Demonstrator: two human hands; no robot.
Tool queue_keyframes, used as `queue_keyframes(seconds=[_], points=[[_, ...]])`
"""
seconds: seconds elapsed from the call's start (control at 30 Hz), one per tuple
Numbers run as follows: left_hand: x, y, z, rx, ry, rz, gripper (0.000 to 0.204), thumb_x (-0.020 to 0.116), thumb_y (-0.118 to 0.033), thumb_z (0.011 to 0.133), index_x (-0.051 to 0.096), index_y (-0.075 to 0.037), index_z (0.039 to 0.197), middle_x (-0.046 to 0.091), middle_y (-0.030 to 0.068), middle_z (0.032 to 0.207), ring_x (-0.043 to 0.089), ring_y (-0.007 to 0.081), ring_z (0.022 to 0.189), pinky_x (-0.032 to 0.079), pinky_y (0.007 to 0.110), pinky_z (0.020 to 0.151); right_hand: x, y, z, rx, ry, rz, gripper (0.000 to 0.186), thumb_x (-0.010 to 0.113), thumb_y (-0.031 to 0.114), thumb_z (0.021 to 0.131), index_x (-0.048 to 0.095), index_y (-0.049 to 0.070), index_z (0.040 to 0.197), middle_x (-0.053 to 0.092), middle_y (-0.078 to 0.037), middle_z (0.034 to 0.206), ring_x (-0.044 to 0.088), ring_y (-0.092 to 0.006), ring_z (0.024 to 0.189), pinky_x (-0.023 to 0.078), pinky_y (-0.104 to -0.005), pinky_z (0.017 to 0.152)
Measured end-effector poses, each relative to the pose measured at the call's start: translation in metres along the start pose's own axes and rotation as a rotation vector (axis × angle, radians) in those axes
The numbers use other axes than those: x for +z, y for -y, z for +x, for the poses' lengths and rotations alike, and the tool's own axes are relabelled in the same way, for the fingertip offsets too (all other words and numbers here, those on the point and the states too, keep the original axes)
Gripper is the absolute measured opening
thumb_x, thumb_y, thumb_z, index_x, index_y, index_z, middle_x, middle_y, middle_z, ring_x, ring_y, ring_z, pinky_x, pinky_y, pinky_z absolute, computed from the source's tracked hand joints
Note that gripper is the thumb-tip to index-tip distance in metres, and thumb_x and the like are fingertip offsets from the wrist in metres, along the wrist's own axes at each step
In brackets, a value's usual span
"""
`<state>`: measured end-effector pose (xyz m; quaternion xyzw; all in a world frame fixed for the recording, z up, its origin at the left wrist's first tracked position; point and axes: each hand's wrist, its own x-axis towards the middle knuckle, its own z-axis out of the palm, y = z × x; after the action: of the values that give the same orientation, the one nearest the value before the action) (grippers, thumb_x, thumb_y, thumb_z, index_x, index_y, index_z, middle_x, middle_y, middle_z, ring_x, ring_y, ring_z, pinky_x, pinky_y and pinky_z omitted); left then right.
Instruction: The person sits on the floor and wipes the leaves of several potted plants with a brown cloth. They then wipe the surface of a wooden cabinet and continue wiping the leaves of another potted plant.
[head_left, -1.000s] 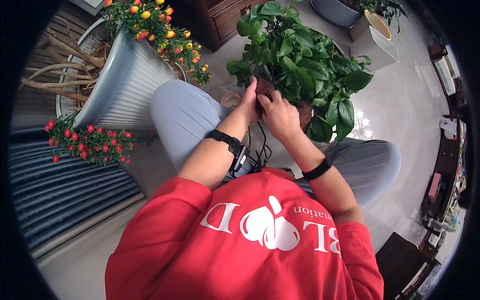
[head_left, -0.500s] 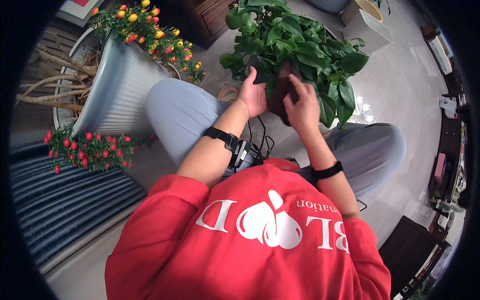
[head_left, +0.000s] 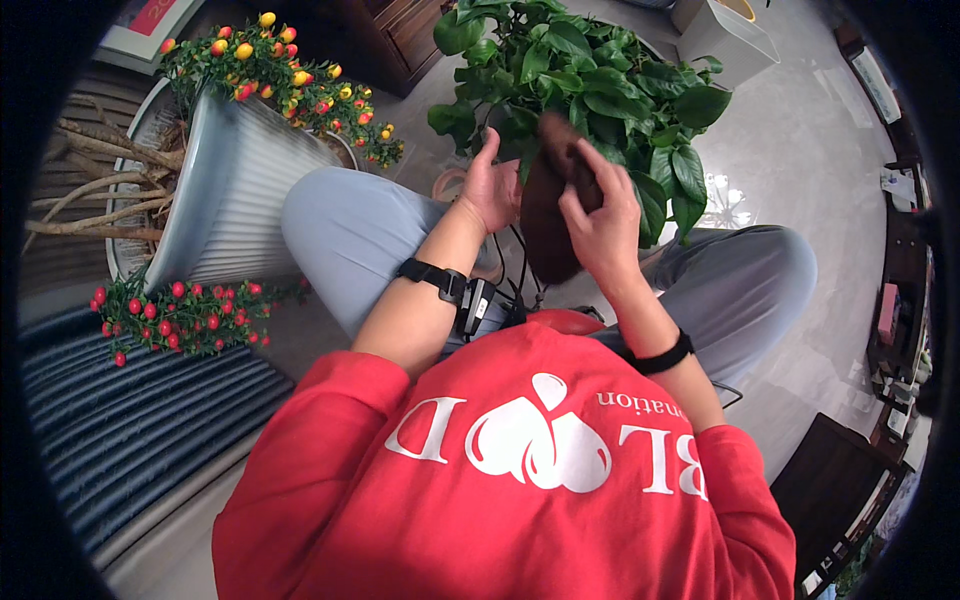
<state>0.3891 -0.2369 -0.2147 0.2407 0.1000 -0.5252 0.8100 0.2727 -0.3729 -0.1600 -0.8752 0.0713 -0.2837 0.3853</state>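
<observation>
So the biggest thing here is the bushy potted-looking plant with broad, glossy green leaves (head_left: 605,95), and I'll place everything off that. Well to its left is a big white ribbed planter (head_left: 235,195) with bare stems and fake-looking fruit around it. Just past the plant's upper left there's a dark brown wooden cabinet (head_left: 400,40), and near its upper right a pale, straight-sided bin (head_left: 730,48).

Next size down is the one that matters: a limp, dark brown fabric cloth (head_left: 545,220), hanging on the near side of the plant. Its top overlaps the leaves, but I can't tell if it's touching them.

Hands are apart. The right hand (head_left: 608,215) has its fingers and thumb closed on the cloth, in front of the plant. The left hand (head_left: 490,192) is open, thumb up, near the plant's left edge; can't tell if its fingertips brush the cloth.

Progress-wise, I'd say the cloth is already up and in position, so that bit's done. No leaf is clearly wrapped in it. The leaves look shiny pretty much all over, so no idea which are finished or how many are left.
</observation>
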Motion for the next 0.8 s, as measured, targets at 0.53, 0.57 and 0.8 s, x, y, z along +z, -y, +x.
queue_keyframes(seconds=[0.53,0.57,0.8], points=[[0.004,-0.002,-0.008,0.024,0.001,0.112,0.098,0.037,-0.084,0.084,0.042,-0.009,0.147,0.05,0.0108,0.146,0.049,0.029,0.132,0.034,0.045,0.112,-0.014,0.005,0.004,-0.033,0.235,0.122,0.045,0.068,0.012,0.075,0.065,0.005,0.119,0.065,-0.02,0.103,0.064,-0.0384,0.096,0.053,-0.0427,0.086],[0.005,-0.002,-0.007,0.04,-0.001,0.091,0.097,0.036,-0.084,0.084,0.042,-0.01,0.147,0.05,0.0105,0.146,0.05,0.0284,0.131,0.034,0.046,0.111,-0.019,0.004,0.014,-0.019,0.157,0.094,0.045,0.068,0.011,0.076,0.064,0.006,0.121,0.065,-0.019,0.104,0.064,-0.0382,0.096,0.053,-0.0426,0.085],[0.011,-0.002,-0.004,0.062,0.021,0.057,0.09,0.035,-0.078,0.089,0.047,-0.005,0.141,0.057,0.0184,0.134,0.054,0.0334,0.122,0.036,0.05,0.108,-0.018,-0.022,0.027,0.331,0.354,-0.33,0.049,0.069,0.017,0.077,0.063,0.008,0.125,0.065,-0.023,0.109,0.064,-0.0409,0.102,0.052,-0.0449,0.09]])
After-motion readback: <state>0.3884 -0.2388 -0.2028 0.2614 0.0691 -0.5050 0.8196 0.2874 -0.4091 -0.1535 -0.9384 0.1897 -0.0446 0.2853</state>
